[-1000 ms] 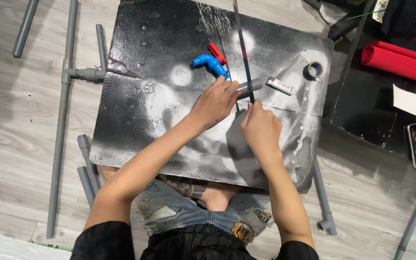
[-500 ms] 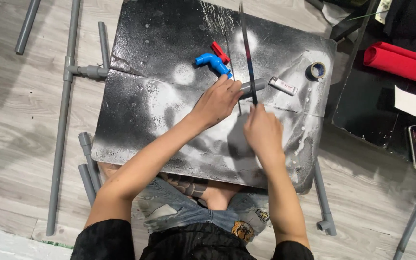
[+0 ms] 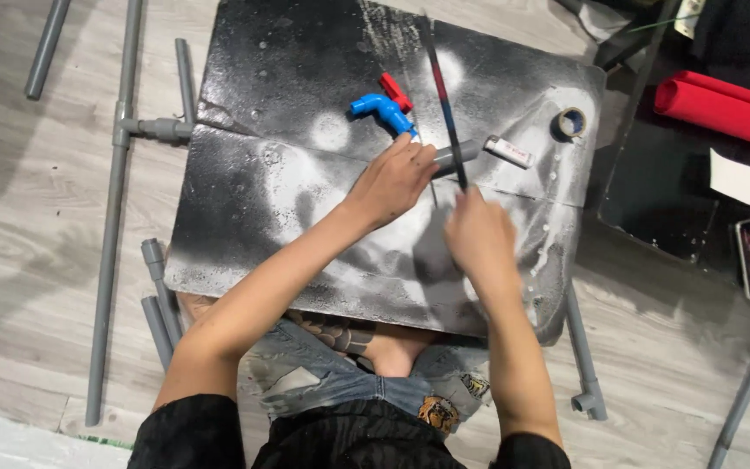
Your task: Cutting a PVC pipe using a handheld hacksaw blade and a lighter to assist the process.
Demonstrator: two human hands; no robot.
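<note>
My left hand (image 3: 397, 178) presses a short grey pipe piece (image 3: 459, 155) down on a black, paint-stained board (image 3: 271, 200). My right hand (image 3: 477, 236), blurred by motion, grips the handle of a thin hacksaw blade (image 3: 441, 91) that lies across the pipe and points away from me. A blue tap with a red handle (image 3: 384, 107) sits just beyond my left hand. A small white tube (image 3: 509, 151) lies to the right of the pipe, and a roll of tape (image 3: 572, 122) rests near the board's right edge.
Long grey pipes with a tee fitting (image 3: 119, 139) lie on the wooden floor to the left, with short pipe pieces (image 3: 156, 300) by my left knee. Another pipe (image 3: 583, 356) pokes out under the board at right. A red roll (image 3: 722, 104) lies on a dark mat at the far right.
My right hand has pulled back toward me with the saw, and the blade has slid across the pipe. My left hand has stayed on the pipe.
</note>
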